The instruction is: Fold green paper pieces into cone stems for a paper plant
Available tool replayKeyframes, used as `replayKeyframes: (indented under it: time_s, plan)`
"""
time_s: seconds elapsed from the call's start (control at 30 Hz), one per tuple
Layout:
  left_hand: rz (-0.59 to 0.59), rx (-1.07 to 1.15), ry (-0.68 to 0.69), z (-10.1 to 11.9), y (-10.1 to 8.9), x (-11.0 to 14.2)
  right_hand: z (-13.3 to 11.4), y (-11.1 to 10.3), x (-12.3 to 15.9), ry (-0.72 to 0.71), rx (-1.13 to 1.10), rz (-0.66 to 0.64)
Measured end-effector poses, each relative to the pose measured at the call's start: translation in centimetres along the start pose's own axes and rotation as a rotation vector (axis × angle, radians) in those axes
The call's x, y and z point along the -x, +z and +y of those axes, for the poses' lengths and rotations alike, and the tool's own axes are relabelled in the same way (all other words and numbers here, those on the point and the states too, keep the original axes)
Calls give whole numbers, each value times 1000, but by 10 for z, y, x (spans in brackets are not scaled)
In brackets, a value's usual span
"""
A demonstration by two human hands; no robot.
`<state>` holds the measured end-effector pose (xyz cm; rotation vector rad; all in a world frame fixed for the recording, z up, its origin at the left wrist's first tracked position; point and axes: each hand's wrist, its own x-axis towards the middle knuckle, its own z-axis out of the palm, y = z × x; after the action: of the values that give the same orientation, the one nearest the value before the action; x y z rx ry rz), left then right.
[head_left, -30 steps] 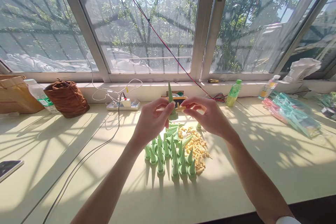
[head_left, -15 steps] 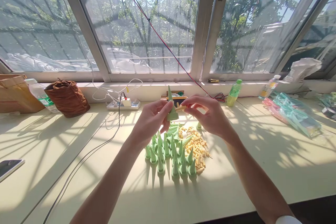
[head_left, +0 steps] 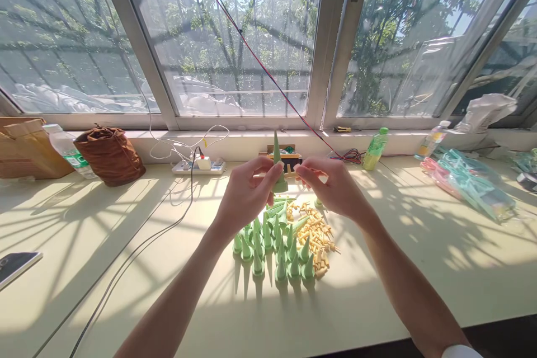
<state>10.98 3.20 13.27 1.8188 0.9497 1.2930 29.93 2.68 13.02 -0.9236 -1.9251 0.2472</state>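
Note:
My left hand (head_left: pixel 245 196) is closed round the base of a green plastic cone (head_left: pixel 278 165), which points upward above the table. My right hand (head_left: pixel 333 187) pinches a small tan peg (head_left: pixel 300 173) right beside the cone's base. Below the hands, several green cones (head_left: pixel 272 249) stand upright in a cluster on the pale table (head_left: pixel 377 279), with more lying flat behind them. A heap of small tan pegs (head_left: pixel 316 235) lies to the right of the cones.
A power strip (head_left: pixel 197 167) with white cables sits by the sill, and a grey cable (head_left: pixel 126 260) runs across the table. A brown bag (head_left: pixel 109 155), a water bottle (head_left: pixel 67 150), a green bottle (head_left: pixel 375 148), pastel plastic items (head_left: pixel 465 182) and a phone (head_left: pixel 17 266) lie around.
The cone has been turned more upright in my left hand, and both hands have drawn slightly closer together at its base. The camera view shifted a little.

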Motion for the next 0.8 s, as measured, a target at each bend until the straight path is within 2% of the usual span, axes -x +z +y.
replayKeyframes:
  time_s: [0.17,0.37,0.63,0.8]
  plan:
    - [-3,12,4,1,-2,0,1,-1,1,19,-58,17]
    - [-10,6,4,0,-3,0,3,-4,2,-37,-101,-16]
    - [-28,13,-23,0,-1,1,5,-3,2,-110,-86,32]
    - [-23,9,-33,1,-2,2,3,-3,2,-72,-80,12]
